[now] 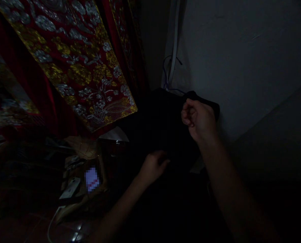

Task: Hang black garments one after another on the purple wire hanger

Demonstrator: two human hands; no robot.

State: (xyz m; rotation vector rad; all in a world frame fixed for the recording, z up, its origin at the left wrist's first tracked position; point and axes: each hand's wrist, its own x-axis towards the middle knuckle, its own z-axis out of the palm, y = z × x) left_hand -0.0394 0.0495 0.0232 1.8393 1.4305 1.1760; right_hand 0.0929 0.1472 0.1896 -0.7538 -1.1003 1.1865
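Note:
A black garment [163, 125] hangs on a thin purple hanger [165, 72] against the wall. Its folds are mostly lost in the dark. My right hand [199, 119] is closed, fingers curled, in front of the garment's upper right part by the shoulder; whatever is inside the curl does not show. Lower down, my left hand [154, 167] lies against the front of the garment, thumb and bent fingers closed on the dark cloth.
Red cloth panels [89, 67] with gold and silver sequins hang at the upper left. Below them, a wooden piece of furniture [103, 168] bears a pale phone [71, 188] and a lit, pixelated screen [91, 179]. A white cable [49, 227] trails down to a tiled floor. A grey wall [251, 60] rises on the right.

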